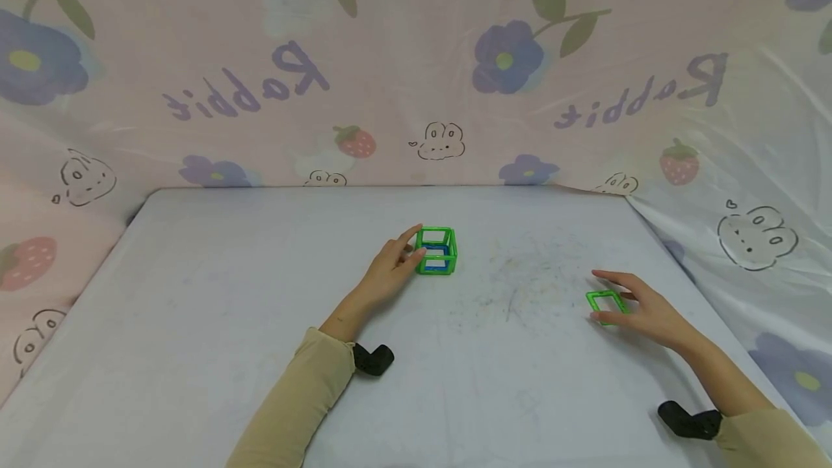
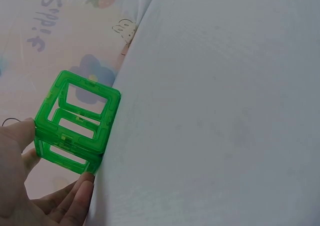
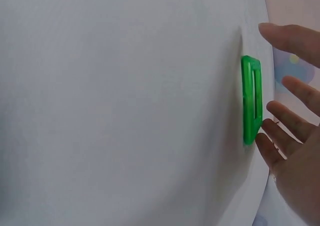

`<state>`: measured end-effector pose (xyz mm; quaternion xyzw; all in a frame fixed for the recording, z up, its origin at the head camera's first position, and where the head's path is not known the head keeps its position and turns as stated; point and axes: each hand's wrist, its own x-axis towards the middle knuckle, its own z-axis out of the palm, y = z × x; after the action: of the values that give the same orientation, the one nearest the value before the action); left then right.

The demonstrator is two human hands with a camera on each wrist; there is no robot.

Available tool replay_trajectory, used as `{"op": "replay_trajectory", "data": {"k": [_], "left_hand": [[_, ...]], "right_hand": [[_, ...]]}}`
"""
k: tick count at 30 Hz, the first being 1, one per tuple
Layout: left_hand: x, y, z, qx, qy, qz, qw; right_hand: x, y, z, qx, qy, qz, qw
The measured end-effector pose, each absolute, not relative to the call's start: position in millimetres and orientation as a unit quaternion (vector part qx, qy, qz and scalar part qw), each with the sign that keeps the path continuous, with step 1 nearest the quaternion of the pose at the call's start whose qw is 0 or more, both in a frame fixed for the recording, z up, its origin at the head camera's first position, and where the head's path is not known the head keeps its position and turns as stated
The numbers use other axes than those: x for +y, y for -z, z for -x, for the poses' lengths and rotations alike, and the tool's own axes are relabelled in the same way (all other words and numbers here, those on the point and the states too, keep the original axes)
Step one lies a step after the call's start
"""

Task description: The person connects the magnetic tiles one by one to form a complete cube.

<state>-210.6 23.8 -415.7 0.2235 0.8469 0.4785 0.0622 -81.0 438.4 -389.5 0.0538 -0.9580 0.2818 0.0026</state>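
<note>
A small open-framed cube (image 1: 437,258) of magnetic tiles stands on the white table, its sides green with a blue square showing inside. My left hand (image 1: 383,269) holds it from the left side; in the left wrist view the thumb is at one corner of the green frame (image 2: 67,136) and fingers are at the lower edge. At the right, a single green magnetic tile (image 1: 603,293) lies flat on the table. Spread around it are the thumb and fingers of my right hand (image 1: 650,313), with the lower fingertips right at the tile's edge (image 3: 247,101) in the right wrist view.
White cloth covers the table (image 1: 195,352), with faint scribble marks between the two hands. A patterned curtain (image 1: 403,92) with flowers and rabbits rises at the back and sides. Black wrist devices (image 1: 373,360) show at both sleeves.
</note>
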Motion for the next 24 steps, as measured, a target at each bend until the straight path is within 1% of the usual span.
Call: {"op": "replay_trajectory", "data": {"k": [9, 24], "left_hand": [[23.7, 414.8, 209.4, 0.847, -0.479, -0.221, 0.066], [24.4, 416.0, 210.0, 0.846, -0.483, -0.215, 0.067]], "right_hand": [[443.3, 391.4, 77.5, -0.955, -0.288, -0.064, 0.008], [447.9, 396.4, 76.7, -0.964, -0.255, -0.069, 0.0]]}}
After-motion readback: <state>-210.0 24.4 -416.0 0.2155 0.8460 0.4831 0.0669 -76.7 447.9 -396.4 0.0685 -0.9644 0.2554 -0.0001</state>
